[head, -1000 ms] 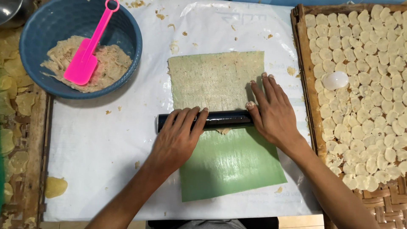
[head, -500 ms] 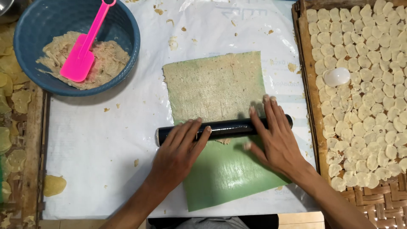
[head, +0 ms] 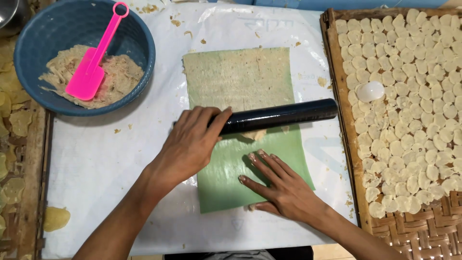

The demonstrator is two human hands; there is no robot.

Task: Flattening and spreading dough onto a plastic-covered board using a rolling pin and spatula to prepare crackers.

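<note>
A black rolling pin point(head: 284, 115) lies across a green sheet point(head: 226, 178) on the white-covered table. Thin beige dough point(head: 238, 77) covers the far part of the sheet, and a small lump shows just under the pin. My left hand point(head: 192, 142) grips the pin's left end. My right hand point(head: 281, 185) lies flat, fingers spread, on the sheet's bare near part, off the pin.
A blue bowl point(head: 139, 33) at the far left holds beige dough and a pink spatula point(head: 94, 60). A woven tray point(head: 409, 226) on the right carries several small dough rounds and a white cutter point(head: 370, 90). Dough scraps lie on a wooden tray point(head: 33, 159) at the left edge.
My right hand came off the rolling pin and went down flat on the near part of the green sheet. My left hand stayed on the pin.
</note>
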